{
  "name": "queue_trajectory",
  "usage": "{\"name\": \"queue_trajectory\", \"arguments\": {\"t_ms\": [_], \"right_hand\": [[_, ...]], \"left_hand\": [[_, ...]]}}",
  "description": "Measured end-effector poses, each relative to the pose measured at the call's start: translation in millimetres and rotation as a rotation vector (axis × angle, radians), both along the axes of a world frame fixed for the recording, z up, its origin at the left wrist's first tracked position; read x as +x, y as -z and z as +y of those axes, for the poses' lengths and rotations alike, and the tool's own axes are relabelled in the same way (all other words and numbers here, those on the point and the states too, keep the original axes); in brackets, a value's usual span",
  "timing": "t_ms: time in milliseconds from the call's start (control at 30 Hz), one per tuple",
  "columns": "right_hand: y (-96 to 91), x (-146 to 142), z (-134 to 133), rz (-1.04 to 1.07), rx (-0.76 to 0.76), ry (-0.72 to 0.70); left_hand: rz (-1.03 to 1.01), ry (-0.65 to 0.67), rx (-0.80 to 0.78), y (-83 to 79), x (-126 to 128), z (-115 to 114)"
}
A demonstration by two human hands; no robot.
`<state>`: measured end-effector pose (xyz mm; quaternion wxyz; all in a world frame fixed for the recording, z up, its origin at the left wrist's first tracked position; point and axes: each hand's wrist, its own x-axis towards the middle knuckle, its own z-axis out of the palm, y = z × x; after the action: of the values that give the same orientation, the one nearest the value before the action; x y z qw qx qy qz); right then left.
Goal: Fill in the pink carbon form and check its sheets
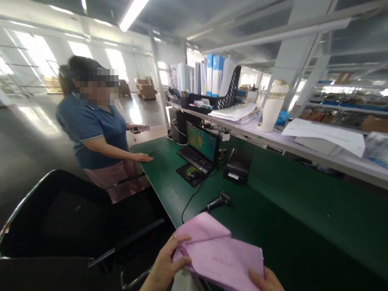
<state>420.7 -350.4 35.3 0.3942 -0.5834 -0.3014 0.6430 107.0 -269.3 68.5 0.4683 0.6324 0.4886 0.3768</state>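
Observation:
A folded pink cloth point(224, 258) is held up low in the view, over the front edge of the green table. My left hand point(168, 260) grips its left side, with the thumb on top and the fingers at the fold. At its lower right edge, my right hand point(263, 279) pinches it, thumb on top; the other fingers are mostly hidden beneath. Just beyond the cloth lies a black barcode scanner point(220, 201) with its cable, touched by neither hand.
A laptop point(201, 141), a mouse point(193, 175) on a pad and a black label printer point(238, 165) stand on the green table point(273, 210). Above runs a shelf with binders point(216, 74) and papers. At left are a black chair point(57, 214) and a co-worker point(97, 133) holding a phone-like object.

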Motion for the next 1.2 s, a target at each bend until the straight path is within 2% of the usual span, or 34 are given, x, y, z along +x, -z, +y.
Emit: {"name": "queue_trajectory", "arguments": {"t_ms": [67, 167, 500, 667, 1000, 1200], "right_hand": [[-13.7, -1.3, -15.8, 0.075, 0.078, 0.069], [-24.1, -1.2, -17.5, 0.194, 0.102, 0.115], [-15.6, 9.1, -27.0, 0.242, 0.089, 0.098], [-13.0, 11.7, -27.0, 0.246, 0.107, 0.070], [-14.7, 10.8, -26.8, 0.273, 0.085, 0.093], [-21.5, 9.1, -24.8, 0.289, 0.015, 0.087]], "left_hand": [[-0.003, 0.025, 0.029, -4.4, 3.8, -3.3], [-0.030, 0.094, 0.026, -2.0, 9.8, -5.6], [0.050, 0.188, -0.051, -0.5, 17.0, -4.6], [0.181, 0.143, -0.019, 0.6, 24.2, -1.1], [0.132, 0.088, -0.019, -2.3, 36.4, -2.5], [0.106, 0.072, -0.098, -5.6, 35.9, -2.9]]}}
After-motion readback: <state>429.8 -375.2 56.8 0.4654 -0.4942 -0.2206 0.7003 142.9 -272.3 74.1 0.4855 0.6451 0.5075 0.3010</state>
